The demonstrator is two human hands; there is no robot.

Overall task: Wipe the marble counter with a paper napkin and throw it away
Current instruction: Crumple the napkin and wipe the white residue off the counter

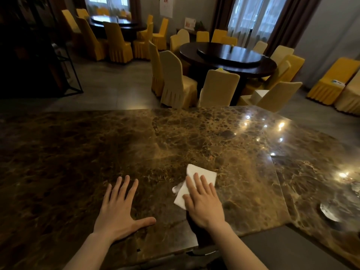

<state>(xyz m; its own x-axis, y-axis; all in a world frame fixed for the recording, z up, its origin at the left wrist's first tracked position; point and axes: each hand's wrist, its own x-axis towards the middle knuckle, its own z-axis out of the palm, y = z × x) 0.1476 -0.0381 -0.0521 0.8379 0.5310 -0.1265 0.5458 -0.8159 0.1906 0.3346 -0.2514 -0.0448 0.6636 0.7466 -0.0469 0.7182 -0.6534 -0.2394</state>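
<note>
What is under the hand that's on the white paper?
Under the right hand lies the white paper napkin, pressed flat on the marble counter. The napkin's middle is hidden by the palm, so any dirt there can't be seen.

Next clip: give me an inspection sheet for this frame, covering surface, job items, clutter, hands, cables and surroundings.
Surface: brown marble counter, glossy, with ceiling lights reflected at the right.
Job's things: white paper napkin lying flat on the counter; no bin seen.
Clutter: a round metallic item near the right edge, too unclear to identify.
Hands: right hand pressed flat on the napkin, fingers extended; left hand flat on bare marble, fingers spread, holding nothing.
Cables: nothing seen.
Surroundings: dining room with round dark tables, chairs in yellow covers, curtained windows.
</note>
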